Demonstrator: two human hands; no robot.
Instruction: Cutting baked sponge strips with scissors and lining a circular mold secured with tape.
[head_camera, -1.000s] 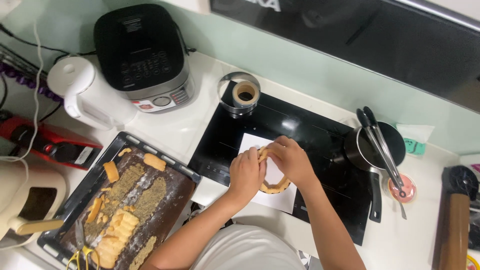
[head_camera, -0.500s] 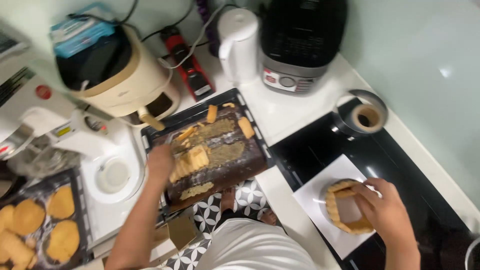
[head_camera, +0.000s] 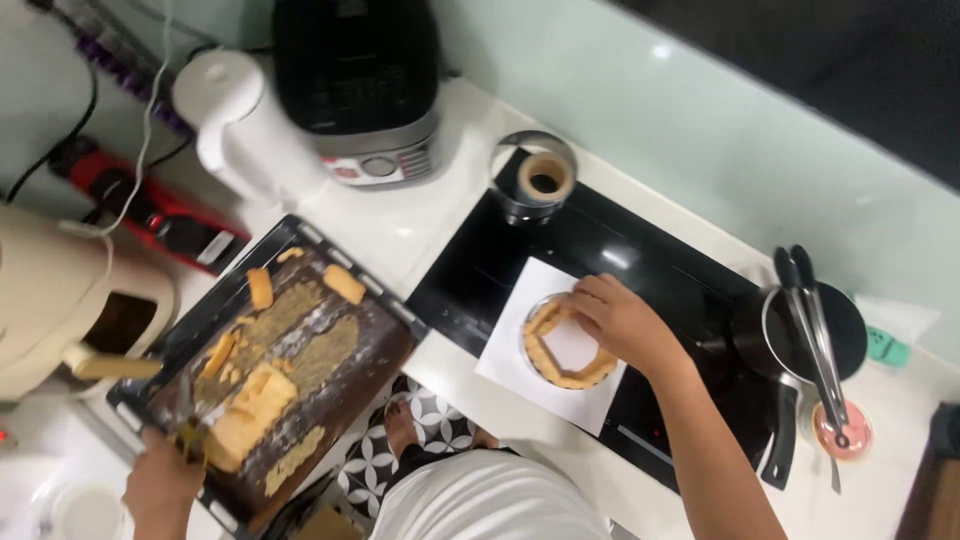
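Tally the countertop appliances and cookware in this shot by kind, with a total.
White kettle: 1
Black multicooker: 1
Cream appliance: 1
Black baking tray: 1
Dark saucepan: 1
Tongs: 1
Ring mould: 1
Total: 7

Right hand (head_camera: 620, 320) fingers curled, arm extended — left hand (head_camera: 160, 480) gripping.

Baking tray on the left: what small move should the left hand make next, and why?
Probably lift one cake strip off the baking tray. The left hand is at that stack, while the right hand steadies the ring, which looks only partly lined.
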